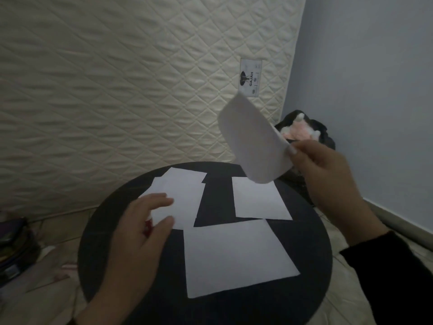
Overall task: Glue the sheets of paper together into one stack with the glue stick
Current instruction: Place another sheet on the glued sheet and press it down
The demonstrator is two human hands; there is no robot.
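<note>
Nearest me on the round dark bench lies the largest sheet, flat and bare; I read it as the base of the stack. My left hand hovers over the bench's left side with its grip curled round the glue stick, of which only a red-and-white sliver shows between the fingers. I cannot tell whether the cap is on or which end faces the paper. Just past that hand sit two overlapping sheets, and across a dark gap, the right-hand sheet lies alone.

Further out, my right hand is raised, its grip pinching the lifted sheet by one edge, so the paper curls and hangs above the bench's far right.

I judge this to be the carrying step: one sheet is in the air, not yet placed. The next move calls for laying it square on a chosen sheet, with glue between them. Whether any glue is already on either surface is impossible to make out in this dim light. Behind the lifted sheet, a dark bundle by the wall is partly hidden.
</note>
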